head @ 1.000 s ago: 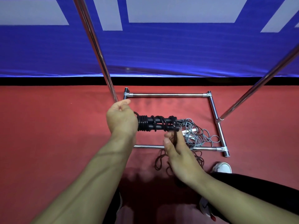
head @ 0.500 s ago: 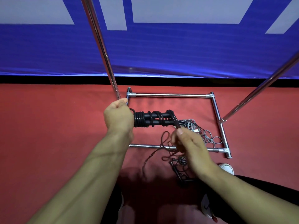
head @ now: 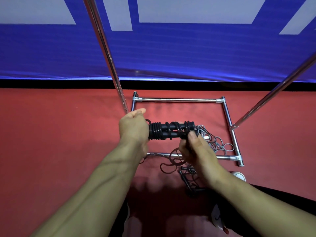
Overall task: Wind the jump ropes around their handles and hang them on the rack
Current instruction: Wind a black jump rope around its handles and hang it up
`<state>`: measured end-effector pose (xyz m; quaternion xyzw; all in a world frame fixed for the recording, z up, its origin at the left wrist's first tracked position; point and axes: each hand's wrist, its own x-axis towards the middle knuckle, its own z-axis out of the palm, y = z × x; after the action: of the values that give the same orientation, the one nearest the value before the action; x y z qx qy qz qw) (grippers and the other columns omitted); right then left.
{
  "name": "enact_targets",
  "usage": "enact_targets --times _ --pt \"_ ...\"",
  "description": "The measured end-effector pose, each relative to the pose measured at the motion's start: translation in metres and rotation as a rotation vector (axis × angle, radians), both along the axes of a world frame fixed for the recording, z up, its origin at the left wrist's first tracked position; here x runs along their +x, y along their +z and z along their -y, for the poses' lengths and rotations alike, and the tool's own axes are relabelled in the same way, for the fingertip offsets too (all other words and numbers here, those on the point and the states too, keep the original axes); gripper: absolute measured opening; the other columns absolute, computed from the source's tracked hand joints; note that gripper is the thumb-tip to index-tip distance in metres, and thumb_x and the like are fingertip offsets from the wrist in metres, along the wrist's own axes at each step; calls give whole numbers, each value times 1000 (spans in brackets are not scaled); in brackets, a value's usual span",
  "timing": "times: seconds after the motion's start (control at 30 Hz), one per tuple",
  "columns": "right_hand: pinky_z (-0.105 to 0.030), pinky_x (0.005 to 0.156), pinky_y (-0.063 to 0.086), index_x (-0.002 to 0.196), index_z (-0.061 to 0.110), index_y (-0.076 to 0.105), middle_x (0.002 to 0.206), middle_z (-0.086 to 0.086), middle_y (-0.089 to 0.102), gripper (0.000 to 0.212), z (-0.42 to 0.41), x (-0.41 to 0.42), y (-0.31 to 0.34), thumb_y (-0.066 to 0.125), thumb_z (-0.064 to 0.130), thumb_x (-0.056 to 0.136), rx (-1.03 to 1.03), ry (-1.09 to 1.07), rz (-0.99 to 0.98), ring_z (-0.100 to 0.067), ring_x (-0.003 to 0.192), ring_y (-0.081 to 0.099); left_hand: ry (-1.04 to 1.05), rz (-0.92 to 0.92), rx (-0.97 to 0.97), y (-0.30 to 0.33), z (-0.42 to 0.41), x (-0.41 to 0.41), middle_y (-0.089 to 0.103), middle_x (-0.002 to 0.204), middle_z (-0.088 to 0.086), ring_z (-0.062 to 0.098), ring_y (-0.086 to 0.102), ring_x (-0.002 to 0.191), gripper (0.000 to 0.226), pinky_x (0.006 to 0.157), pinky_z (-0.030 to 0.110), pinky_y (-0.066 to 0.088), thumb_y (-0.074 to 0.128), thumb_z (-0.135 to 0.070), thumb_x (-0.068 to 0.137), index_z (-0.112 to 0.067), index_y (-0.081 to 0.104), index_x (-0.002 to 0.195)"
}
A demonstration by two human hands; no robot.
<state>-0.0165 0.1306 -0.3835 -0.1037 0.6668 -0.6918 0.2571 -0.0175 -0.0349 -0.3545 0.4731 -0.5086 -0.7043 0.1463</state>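
Note:
Two black jump-rope handles [head: 171, 131] lie side by side, held level, with black cord coiled around them in several turns. My left hand [head: 134, 126] grips their left end. My right hand [head: 196, 147] pinches the loose black cord at the handles' right end. The rest of that cord [head: 168, 162] hangs down in loops to the floor. A grey jump rope [head: 215, 142] lies tangled on the floor inside the rack's base. The chrome rack [head: 177, 100] stands just beyond my hands.
The rack's two chrome uprights [head: 106, 53] [head: 277, 86] rise left and right of my hands. Another black rope [head: 189, 178] lies on the red floor below my right hand. My shoes [head: 238, 175] are near the rack's front right corner. A blue banner [head: 171, 52] covers the wall behind.
My right hand has come back up from below the front bar to the handles' right end, carrying the cord with it. The left hand holds the handles about where they were.

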Motion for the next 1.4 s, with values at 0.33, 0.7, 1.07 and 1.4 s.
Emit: enact_targets --times 0.33,0.7,1.07,1.4 --pt "-34 63 33 61 10 59 54 -4 48 78 2 5 -1 32 82 72 276 94 -41 -18 55 42 -135 28 -271 0 -25 7 53 66 -5 12 50 58 24 65 29 48 46 -16 101 -22 68 93" --pt "-13 48 33 120 41 56 53 8 43 32 -5 0 21 42 47 91 141 195 -140 -3 47 39 -38 -3 -235 2 -25 3 51 59 -7 8 48 51 27 64 31 47 47 -15 100 -27 66 85" --pt "-1 71 33 70 42 42 68 54 46 34 -6 12 10 38 33 103 551 455 -339 27 73 47 -241 43 -376 3 -13 10 51 63 -8 10 46 57 19 65 27 40 54 -27 99 -23 67 85" --pt "-21 52 27 73 27 51 57 16 37 56 5 12 -4 37 80 82 83 86 -92 -3 51 30 76 -10 26 -4 -21 4 47 68 -5 13 41 57 17 59 28 40 51 -23 102 -20 65 94"
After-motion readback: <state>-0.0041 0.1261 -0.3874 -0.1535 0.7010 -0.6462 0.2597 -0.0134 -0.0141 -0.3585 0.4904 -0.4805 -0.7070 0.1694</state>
